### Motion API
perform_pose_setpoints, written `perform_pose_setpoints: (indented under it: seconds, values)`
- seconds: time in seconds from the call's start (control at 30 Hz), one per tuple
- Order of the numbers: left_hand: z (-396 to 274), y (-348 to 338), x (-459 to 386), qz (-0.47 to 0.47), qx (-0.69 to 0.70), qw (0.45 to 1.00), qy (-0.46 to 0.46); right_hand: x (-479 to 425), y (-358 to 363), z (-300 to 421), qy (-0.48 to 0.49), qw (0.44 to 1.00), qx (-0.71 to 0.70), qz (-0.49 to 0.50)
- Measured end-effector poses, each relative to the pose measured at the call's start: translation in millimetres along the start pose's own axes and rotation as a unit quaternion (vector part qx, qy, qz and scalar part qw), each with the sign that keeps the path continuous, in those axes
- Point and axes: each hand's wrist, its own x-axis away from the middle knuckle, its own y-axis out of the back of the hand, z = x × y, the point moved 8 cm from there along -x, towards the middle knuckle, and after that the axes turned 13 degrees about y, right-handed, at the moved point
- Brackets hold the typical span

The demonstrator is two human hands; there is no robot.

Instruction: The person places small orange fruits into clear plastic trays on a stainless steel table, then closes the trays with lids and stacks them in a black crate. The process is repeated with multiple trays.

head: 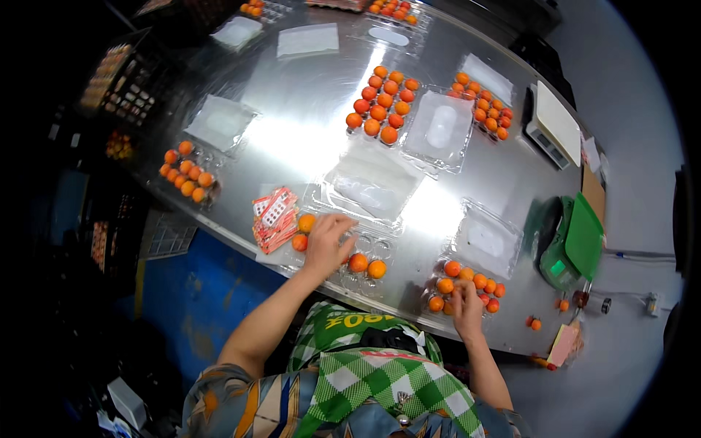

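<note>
My left hand (329, 243) is over a clear plastic clamshell tray (364, 284), fingers bent, beside a few orange fruits (377, 269) in its cups; its fingertips and palm partly hide the cups, so I cannot tell whether it holds a fruit. To the right, my right hand (467, 301) reaches with bent fingers onto a fuller tray of orange fruits (452, 268) and touches or covers some of them. The open lid (372, 186) of the left tray lies behind it. A pile of red and white printed cards (275, 219) lies left of my left hand.
Further trays of fruit (384, 101) stand at the back, at the back right (492, 112) and at the left (186, 178). A white scale (556, 123) and a green scale (583, 241) stand along the right side. The steel table's front edge (219, 227) curves before me.
</note>
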Motion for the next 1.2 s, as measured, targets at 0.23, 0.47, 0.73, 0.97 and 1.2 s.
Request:
perform_pose_setpoints:
  seconds: [0.23,0.47,0.73,0.97,1.2]
  values:
    - [31,-12,-165,-0.042,0.010,0.999,0.024,-39,-34,49,0.025,0.999,-0.011,0.042]
    - [50,-32,-241,-0.045,-0.159,0.986,0.029,-166,-66,70,0.077,0.997,-0.024,0.016]
    - [66,-34,-243,0.016,-0.073,0.991,0.109,-305,-113,58,0.091,0.993,0.074,0.003]
    - [82,-22,-234,-0.022,0.187,0.968,0.168,-337,-144,50,0.122,0.976,0.174,0.034]
    - [92,-22,-202,0.107,0.628,0.735,0.231,-326,-102,33,0.025,0.986,-0.161,-0.046]
